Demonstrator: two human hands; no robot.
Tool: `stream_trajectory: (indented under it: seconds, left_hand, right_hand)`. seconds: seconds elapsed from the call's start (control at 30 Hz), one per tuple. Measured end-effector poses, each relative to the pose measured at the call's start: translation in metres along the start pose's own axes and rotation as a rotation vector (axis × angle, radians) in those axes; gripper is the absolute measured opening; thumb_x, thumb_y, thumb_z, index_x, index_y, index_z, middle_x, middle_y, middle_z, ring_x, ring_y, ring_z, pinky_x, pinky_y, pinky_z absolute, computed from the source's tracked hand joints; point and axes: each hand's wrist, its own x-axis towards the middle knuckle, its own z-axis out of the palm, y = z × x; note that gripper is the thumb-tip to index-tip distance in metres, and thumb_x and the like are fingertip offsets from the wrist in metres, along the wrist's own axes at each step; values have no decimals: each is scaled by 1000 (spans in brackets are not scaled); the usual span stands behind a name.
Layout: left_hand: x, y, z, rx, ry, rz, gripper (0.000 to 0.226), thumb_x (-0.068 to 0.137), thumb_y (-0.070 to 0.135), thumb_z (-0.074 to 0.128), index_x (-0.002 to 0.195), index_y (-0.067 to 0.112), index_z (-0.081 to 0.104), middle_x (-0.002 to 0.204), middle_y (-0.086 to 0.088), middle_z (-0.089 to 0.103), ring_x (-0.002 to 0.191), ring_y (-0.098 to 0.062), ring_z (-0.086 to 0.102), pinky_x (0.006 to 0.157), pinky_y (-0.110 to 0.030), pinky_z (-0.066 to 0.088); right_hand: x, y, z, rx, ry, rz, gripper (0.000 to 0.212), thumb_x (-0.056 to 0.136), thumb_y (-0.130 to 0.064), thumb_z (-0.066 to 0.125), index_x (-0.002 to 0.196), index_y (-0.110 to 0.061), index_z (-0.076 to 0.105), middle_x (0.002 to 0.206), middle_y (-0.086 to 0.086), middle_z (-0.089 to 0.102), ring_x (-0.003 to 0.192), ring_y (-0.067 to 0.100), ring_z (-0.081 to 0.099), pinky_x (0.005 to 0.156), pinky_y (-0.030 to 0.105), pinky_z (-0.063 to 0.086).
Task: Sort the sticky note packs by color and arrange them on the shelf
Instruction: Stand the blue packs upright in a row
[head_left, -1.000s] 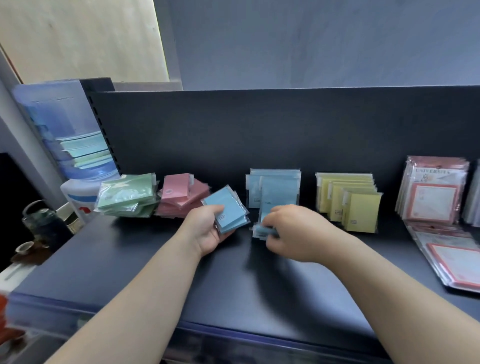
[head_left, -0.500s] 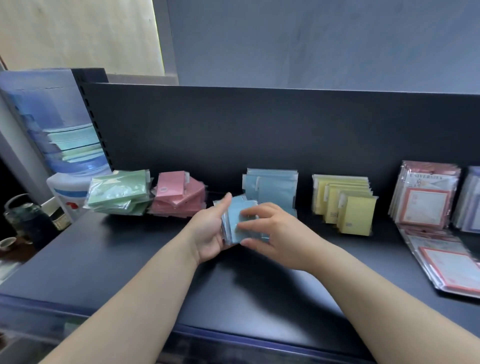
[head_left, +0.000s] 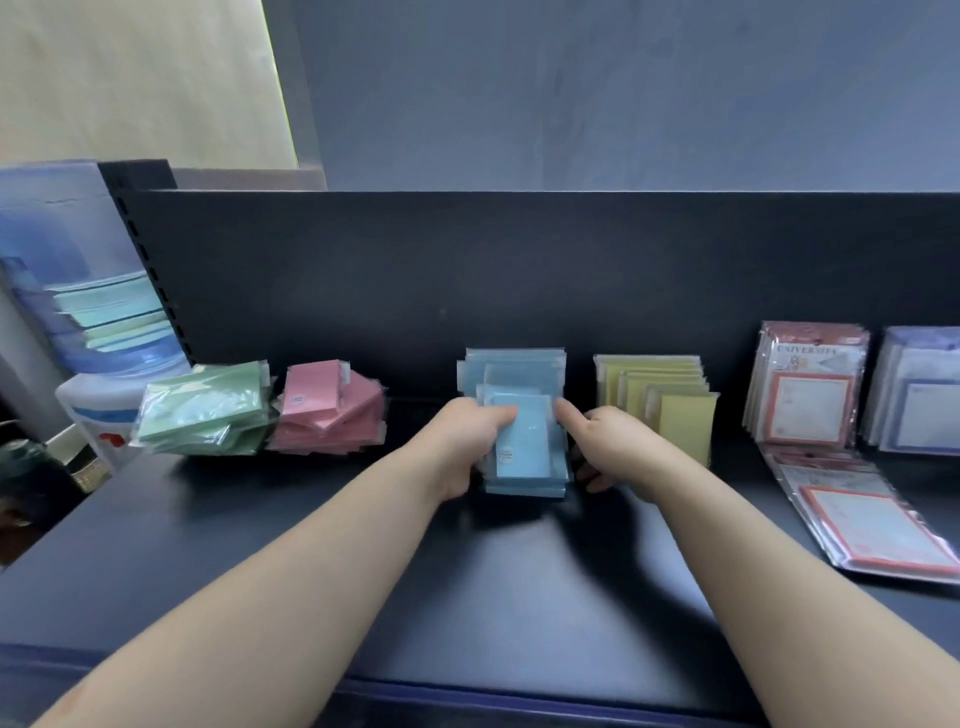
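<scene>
- Our left hand (head_left: 465, 447) grips the blue stack (head_left: 524, 452) from its left side, with the thumb laid across the front face near the top and the fingers hidden behind.
- Our right hand (head_left: 615, 452) sits at the stack's right side. The thumb tip is at the upper right edge and the other fingers are curled low by the bottom corner. We cannot tell whether they actually hold it.
- We see the stack standing on its lower edge on the dark shelf (head_left: 519, 597), leaning back, just in front of the blue row (head_left: 511, 366) propped against the back panel (head_left: 519, 270).
- Just to the right, near our right hand, stands the yellow row (head_left: 675, 410), also upright.
- To the left lie the pink pile (head_left: 332, 410) and, beside it, the green pile (head_left: 205, 410), both loosely heaped.
- At the far right, red-framed packs (head_left: 810, 400) and blue-framed packs (head_left: 919, 400) stand upright, and more red-framed ones lie flat (head_left: 878, 525) in front.
- Beyond the shelf's left end we see a water dispenser bottle (head_left: 72, 270).
</scene>
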Motion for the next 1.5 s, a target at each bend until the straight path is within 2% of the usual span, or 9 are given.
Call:
stream_trajectory:
  seconds: [0.17, 0.27, 0.4, 0.6, 0.77, 1.0, 1.17, 1.37, 1.5]
  left_hand:
    - [12, -26, 7, 579, 198, -47, 73, 81, 64, 42, 136, 16, 43, 136, -7, 43, 122, -27, 46, 101, -43, 42]
    - [7, -22, 9, 482, 133, -52, 62, 82, 59, 44, 123, 13, 51, 121, -2, 58, 107, -23, 57, 92, -37, 48]
    - [4, -15, 1, 229, 36, -48, 17, 86, 18, 61, 99, 9, 67, 99, -9, 73, 95, -27, 69, 94, -44, 52]
    - [-8, -15, -10, 7, -31, -112, 20, 83, -5, 63, 103, -5, 67, 91, -16, 73, 70, -23, 71, 56, -28, 57]
    - [-8, -21, -14, 32, -72, 68, 35, 82, -7, 63, 114, 6, 60, 106, -10, 72, 93, -22, 70, 75, -31, 56]
    - [6, -15, -8, 349, 90, 344, 72, 74, 12, 72, 138, 24, 41, 132, -1, 47, 117, -14, 53, 99, -30, 46]
    - [17, -43, 3, 332, 138, 284, 79, 61, 35, 70, 134, 31, 40, 132, 5, 53, 122, -9, 51, 107, -37, 41]
    - [15, -36, 19, 256, 89, 210, 98, 73, 29, 60, 152, 27, 1, 148, 7, 36, 134, -12, 38, 113, -36, 33]
    - [7, -34, 29, 347, 148, 232, 87, 84, 23, 56, 152, 16, 3, 157, -2, 15, 144, -17, 18, 118, -33, 18]
  right_hand:
    - [1, 8, 4, -20, -93, -54, 50, 76, -55, 67, 89, -6, 61, 73, 3, 58, 66, 20, 64, 63, 31, 59]
    - [3, 9, 5, 35, -126, -61, 46, 72, -48, 74, 88, -6, 62, 70, 2, 58, 61, 17, 61, 63, 30, 59]
    - [1, 7, 4, 89, -177, -92, 39, 76, -39, 74, 90, -3, 66, 76, 4, 61, 65, 15, 59, 56, 22, 53]
    - [-9, 1, -3, 123, -333, -76, 24, 79, -24, 76, 92, -11, 61, 82, 3, 63, 70, 14, 59, 66, 28, 57]
    - [-7, 1, 1, 133, -158, -119, 82, 63, -27, 87, 124, -21, 33, 102, -3, 57, 91, 14, 61, 64, 27, 54]
    - [6, 8, 21, 77, 180, -336, 72, 71, -25, 81, 129, -17, 38, 123, 0, 53, 111, 15, 55, 88, 23, 43]
    - [8, 12, 36, 95, 138, -288, 107, 78, -24, 73, 151, -17, -4, 150, 5, 24, 138, 19, 29, 112, 23, 21]
    - [13, 9, 41, 248, 119, -216, 102, 80, -21, 65, 151, -18, -7, 147, 0, 39, 128, 20, 46, 104, 37, 42]
    - [15, 9, 40, 277, 109, -213, 95, 70, -26, 63, 148, -26, 10, 129, 1, 57, 100, 24, 60, 84, 40, 51]
